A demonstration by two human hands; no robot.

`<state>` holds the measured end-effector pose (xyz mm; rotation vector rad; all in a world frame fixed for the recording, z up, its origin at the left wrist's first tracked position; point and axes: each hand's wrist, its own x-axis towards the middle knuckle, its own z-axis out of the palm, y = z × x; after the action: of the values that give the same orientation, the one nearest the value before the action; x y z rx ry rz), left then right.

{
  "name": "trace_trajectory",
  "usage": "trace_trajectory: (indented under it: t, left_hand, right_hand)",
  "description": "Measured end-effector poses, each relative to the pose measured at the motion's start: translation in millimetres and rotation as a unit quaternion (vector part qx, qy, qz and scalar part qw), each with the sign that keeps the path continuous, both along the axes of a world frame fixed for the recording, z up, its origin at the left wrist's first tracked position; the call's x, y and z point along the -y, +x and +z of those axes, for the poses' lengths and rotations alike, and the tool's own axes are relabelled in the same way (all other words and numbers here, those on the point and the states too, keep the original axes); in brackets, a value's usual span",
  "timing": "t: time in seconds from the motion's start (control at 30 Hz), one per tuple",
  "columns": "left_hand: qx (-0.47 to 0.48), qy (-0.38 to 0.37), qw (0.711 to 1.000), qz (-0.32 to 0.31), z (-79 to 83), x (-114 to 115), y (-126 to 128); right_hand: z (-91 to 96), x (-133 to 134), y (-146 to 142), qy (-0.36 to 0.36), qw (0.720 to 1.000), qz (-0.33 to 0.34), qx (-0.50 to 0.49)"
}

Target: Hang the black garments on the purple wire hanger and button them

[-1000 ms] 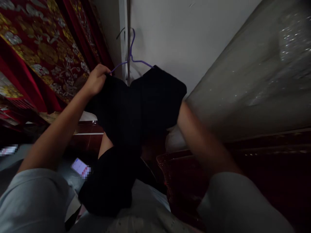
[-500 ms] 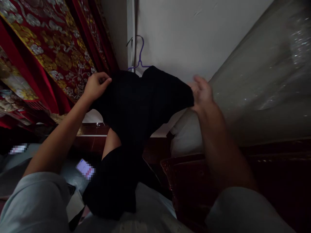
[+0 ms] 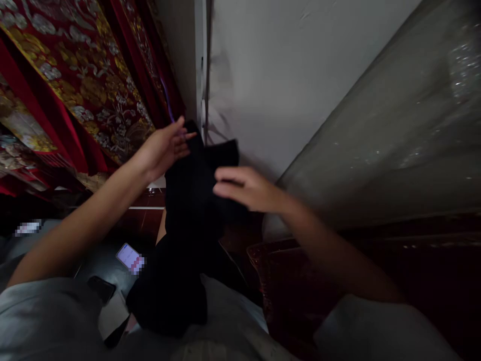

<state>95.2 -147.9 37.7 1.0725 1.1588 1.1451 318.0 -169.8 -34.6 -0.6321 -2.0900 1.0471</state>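
Note:
A black garment [image 3: 195, 185], apparently a short-sleeved shirt, hangs bunched in front of me on a purple hanger [image 3: 166, 99]. The hanger's hook pokes up past the fingers of my left hand [image 3: 163, 148]. That hand's thumb and fingers close around the neck of the hanger, at the garment's upper left edge. My right hand [image 3: 250, 188] is at the garment's right side, slightly blurred, thumb and fingers apart with nothing visible between them. Whether its fingertips touch the cloth I cannot tell. More black cloth [image 3: 169, 291] lies lower down, over my lap.
A red curtain [image 3: 93, 90] with gold and silver patterns hangs at the left. Ahead is a pale wall [image 3: 270, 65] with a narrow vertical strip. Plastic-covered bulk [image 3: 376, 150] leans at right above a dark red surface [image 3: 319, 281]. A lit phone [image 3: 130, 257] lies at lower left.
The garment, spread wide between both hands before, is now narrowed and folded together. The hanger has tipped left into my left hand. My right hand has come inward and down from the sleeve.

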Motion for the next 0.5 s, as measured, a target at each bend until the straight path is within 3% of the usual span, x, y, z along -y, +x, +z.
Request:
trace_trajectory:
  t: [0.07, 0.1, 0.13, 0.2, 0.27, 0.3, 0.33, 0.4, 0.47, 0.5]
  left_hand:
    - [0.02, -0.031, 0.999, 0.014, -14.7, 13.3, -12.9]
    - [0.004, -0.039, 0.999, 0.003, -20.2, 20.3, -21.7]
    - [-0.031, -0.042, 0.998, -0.018, -24.0, 27.4, -31.7]
    - [-0.138, -0.011, 0.988, -0.068, -25.4, 40.3, -52.5]
    - [-0.25, 0.054, 0.961, -0.105, -20.6, 49.6, -69.8]
    - [-0.296, 0.092, 0.944, -0.113, -17.2, 52.1, -75.8]
    - [-0.335, 0.13, 0.927, -0.111, -14.1, 52.7, -80.1]
    - [-0.388, 0.209, 0.895, -0.067, -10.1, 47.7, -84.6]
    - [-0.398, 0.286, 0.872, 0.012, -9.9, 35.3, -87.4]
    - [-0.398, 0.325, 0.856, 0.052, -11.0, 27.4, -89.4]
  right_hand:
    - [-5.2, 5.5, -16.3, -0.001, 0.98, 0.159, 0.118]
    - [-8.6, 1.7, -20.0, 0.006, 0.975, 0.175, 0.137]
    - [-12.5, -5.7, -21.0, 0.023, 0.981, 0.145, 0.126]
    - [-21.5, -28.5, -16.9, 0.082, 0.996, -0.003, 0.045]
    - [-31.2, -53.5, -9.0, 0.128, 0.981, -0.142, -0.038]
    - [-35.8, -63.8, -5.1, 0.127, 0.976, -0.17, -0.054]
    - [-40.0, -71.6, -1.5, 0.102, 0.98, -0.165, -0.051]
    - [-46.1, -78.6, 3.8, -0.016, 0.995, -0.095, -0.025]
    - [-47.5, -78.2, 6.9, -0.159, 0.986, -0.046, -0.034]
    - [-46.0, -78.2, 7.7, -0.21, 0.974, -0.052, -0.061]
